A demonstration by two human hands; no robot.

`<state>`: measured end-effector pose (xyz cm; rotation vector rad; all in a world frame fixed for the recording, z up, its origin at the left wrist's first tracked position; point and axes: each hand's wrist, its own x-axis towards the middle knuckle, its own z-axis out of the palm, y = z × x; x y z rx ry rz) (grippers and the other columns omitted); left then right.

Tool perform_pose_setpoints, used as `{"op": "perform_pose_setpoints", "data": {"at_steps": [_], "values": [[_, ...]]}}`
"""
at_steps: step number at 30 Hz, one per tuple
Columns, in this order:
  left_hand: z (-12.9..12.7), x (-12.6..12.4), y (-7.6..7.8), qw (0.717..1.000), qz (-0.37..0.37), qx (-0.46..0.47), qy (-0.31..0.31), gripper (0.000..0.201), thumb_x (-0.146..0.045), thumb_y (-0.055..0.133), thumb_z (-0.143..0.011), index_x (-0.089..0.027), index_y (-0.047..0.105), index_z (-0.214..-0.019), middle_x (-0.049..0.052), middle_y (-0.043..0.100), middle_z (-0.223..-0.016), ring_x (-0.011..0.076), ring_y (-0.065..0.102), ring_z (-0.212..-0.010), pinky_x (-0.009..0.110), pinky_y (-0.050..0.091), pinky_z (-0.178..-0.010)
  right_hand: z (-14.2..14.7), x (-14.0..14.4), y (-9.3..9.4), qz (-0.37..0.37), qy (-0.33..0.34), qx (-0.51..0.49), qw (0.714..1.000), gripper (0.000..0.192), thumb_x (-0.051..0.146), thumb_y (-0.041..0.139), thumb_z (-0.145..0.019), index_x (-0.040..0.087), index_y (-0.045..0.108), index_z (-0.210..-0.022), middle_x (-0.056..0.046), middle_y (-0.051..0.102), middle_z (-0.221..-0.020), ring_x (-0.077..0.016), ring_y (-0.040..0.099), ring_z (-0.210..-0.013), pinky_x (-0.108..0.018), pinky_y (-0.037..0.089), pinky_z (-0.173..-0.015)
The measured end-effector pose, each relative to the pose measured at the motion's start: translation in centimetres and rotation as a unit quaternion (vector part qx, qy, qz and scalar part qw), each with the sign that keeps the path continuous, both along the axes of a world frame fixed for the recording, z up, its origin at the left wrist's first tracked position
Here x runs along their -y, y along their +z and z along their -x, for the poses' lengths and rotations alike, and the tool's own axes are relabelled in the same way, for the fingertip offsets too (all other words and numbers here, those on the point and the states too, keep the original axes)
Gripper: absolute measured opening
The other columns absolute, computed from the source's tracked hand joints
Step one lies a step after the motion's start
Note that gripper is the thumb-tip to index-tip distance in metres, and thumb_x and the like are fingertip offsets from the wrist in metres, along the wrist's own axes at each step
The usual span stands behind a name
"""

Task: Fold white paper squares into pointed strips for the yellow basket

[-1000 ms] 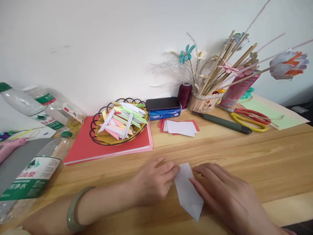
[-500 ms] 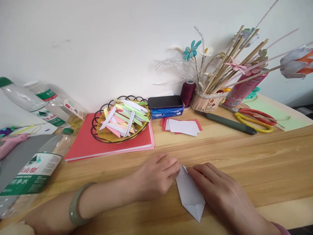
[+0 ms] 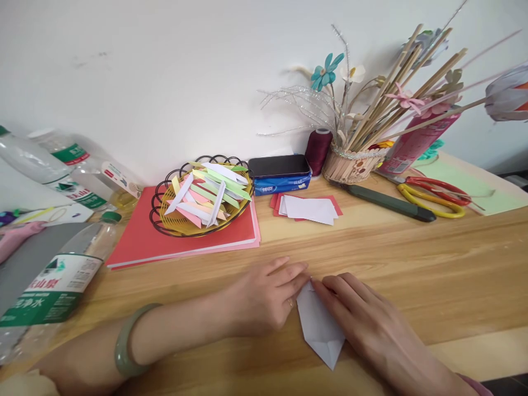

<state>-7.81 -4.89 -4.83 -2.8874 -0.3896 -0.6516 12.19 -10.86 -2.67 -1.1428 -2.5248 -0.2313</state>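
Observation:
A folded white piece of paper lies on the wooden table, pointed at its near end and narrowing at its far end. My left hand holds the far left tip of the paper, thumb and fingers drawn together; a ring and a green bangle show on that arm. On the paper's right edge rests my right hand, fingers closed together with the thumb and index at the far tip. Its fingers cover part of the paper's right side. The two hands' fingertips nearly meet at that tip.
Beyond the hands, a yellow basket of folded paper strips sits on red paper. White and red slips lie beside it. Plastic bottles stand left; a green cutter and scissors lie right.
My left fingers have spread slightly at the paper's far tip, and my right thumb and index have shifted left toward it. The camera view has moved a little.

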Motion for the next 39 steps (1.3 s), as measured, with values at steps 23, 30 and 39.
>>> {"op": "perform_pose_setpoints", "data": {"at_steps": [23,30,39], "values": [[0.3,0.0,0.3,1.000,0.001,-0.012,0.000,0.029,-0.013,0.035,-0.094,-0.010,0.060,-0.107,0.006,0.060,-0.118,0.0231,0.047,-0.115,0.043,0.039,-0.096,0.0,-0.6,-1.3,0.037,0.008,0.011,0.999,0.031,0.004,0.027,-0.086,0.009,0.054,-0.100,-0.009,0.054,-0.082,-0.0187,0.048,-0.070,-0.032,0.049,-0.060],[0.6,-0.7,0.3,0.999,-0.014,-0.046,-0.023,0.029,-0.014,0.036,-0.093,-0.009,0.061,-0.107,0.009,0.061,-0.116,0.0273,0.048,-0.117,0.040,0.043,-0.093,-0.2,-0.3,-0.9,0.086,-0.001,0.015,0.996,0.030,0.003,0.034,-0.082,0.011,0.053,-0.103,-0.009,0.054,-0.086,-0.0202,0.049,-0.075,-0.035,0.047,-0.067],[0.3,-0.4,0.5,0.998,-0.047,-0.047,-0.024,0.027,-0.011,0.039,-0.091,-0.006,0.059,-0.109,0.013,0.061,-0.116,0.0256,0.047,-0.119,0.041,0.040,-0.096,-1.2,0.4,-1.2,0.086,-0.015,0.020,0.996,0.032,0.006,0.036,-0.084,0.017,0.054,-0.109,-0.008,0.057,-0.093,-0.0195,0.051,-0.081,-0.035,0.047,-0.073]]}}
